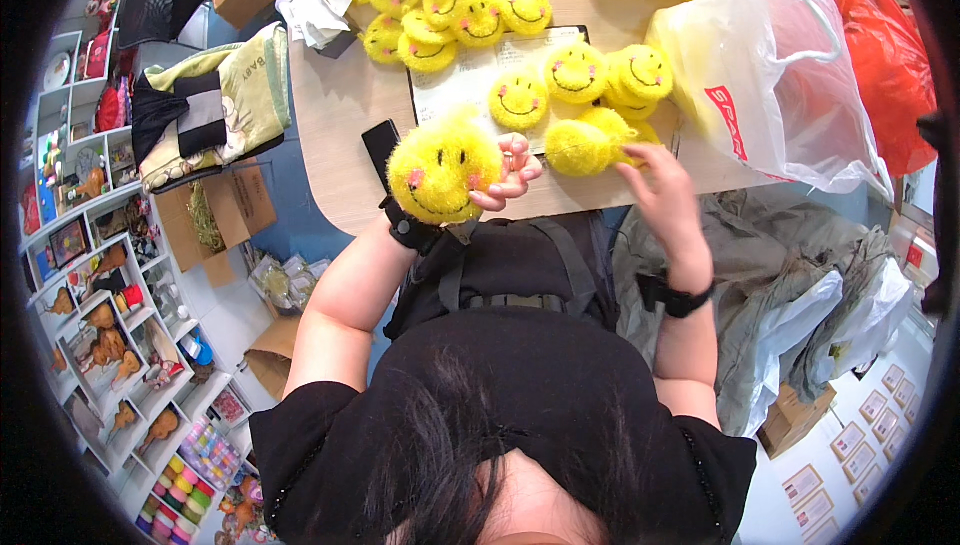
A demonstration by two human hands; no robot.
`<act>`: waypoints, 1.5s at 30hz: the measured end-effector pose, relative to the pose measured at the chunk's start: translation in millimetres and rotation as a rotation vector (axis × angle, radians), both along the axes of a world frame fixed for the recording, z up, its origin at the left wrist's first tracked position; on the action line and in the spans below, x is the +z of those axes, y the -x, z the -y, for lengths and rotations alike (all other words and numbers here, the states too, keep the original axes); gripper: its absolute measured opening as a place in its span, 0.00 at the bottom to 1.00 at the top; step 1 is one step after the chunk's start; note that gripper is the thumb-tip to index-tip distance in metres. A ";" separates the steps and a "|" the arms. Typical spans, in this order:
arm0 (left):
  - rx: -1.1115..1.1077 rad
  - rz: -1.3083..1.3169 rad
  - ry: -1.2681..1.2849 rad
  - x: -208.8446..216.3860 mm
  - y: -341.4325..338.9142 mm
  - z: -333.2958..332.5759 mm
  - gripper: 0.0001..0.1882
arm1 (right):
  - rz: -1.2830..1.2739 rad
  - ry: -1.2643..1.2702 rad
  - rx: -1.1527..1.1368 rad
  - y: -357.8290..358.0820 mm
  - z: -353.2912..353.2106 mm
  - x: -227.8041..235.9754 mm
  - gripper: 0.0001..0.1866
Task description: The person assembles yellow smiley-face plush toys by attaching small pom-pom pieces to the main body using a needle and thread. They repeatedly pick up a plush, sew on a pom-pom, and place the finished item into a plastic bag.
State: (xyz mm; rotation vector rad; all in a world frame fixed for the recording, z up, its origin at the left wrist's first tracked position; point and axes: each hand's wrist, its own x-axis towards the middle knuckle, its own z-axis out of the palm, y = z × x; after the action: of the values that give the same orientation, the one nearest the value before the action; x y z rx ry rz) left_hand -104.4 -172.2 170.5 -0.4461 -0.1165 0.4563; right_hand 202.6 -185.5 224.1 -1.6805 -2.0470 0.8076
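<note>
My left hand (510, 177) is closed round the edge of a fuzzy yellow smiley toy (437, 177), holding it above the table's front edge. The toy's round face has stitched eyes, a mouth and pink cheeks. To the right, my right hand (665, 200) is raised with its fingertips drawn together in a pinch; what they hold, if anything, is too small to make out. Just beyond those fingertips lies another yellow toy (578, 149), its face not showing. More smiley toys (577, 73) rest behind it, partly on a clipboard with a written sheet (450, 91).
A heap of smiley toys (478, 17) covers the table's far left, beside crumpled white paper (316, 13). A black phone (380, 143) lies near the front edge. White (770, 75) and red (880, 55) plastic bags stand at right. Shelves (100, 315) line the left.
</note>
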 end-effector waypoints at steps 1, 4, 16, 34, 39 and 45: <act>-0.017 -0.112 0.019 2.8 -1.9 4.1 0.32 | -0.162 -0.008 0.006 24.7 -3.1 2.0 0.15; -0.112 -0.223 -0.040 6.4 -7.7 10.3 0.39 | -0.541 0.141 0.101 85.3 -19.9 5.2 0.17; -0.307 -0.635 -0.532 -14.2 -13.3 22.9 0.23 | -1.193 0.689 0.053 65.1 13.8 -2.6 0.06; -0.032 -1.896 -1.616 -112.7 -80.6 -15.3 0.06 | -1.139 0.400 -0.604 -101.5 104.9 -40.9 0.07; 0.224 -1.803 -2.155 -84.1 -170.7 -32.8 0.03 | -1.119 0.443 -0.560 -122.4 107.6 -49.4 0.08; -0.415 -1.665 -2.731 -99.4 -267.3 -49.1 0.10 | -1.033 0.471 -0.497 -142.8 112.4 -49.8 0.08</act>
State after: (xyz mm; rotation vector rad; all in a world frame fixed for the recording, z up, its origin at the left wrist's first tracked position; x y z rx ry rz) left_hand 162.9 -123.0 71.1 -3.3367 -1.1968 0.2419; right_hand 345.4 -297.9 174.2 -1.3843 -0.7449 1.5895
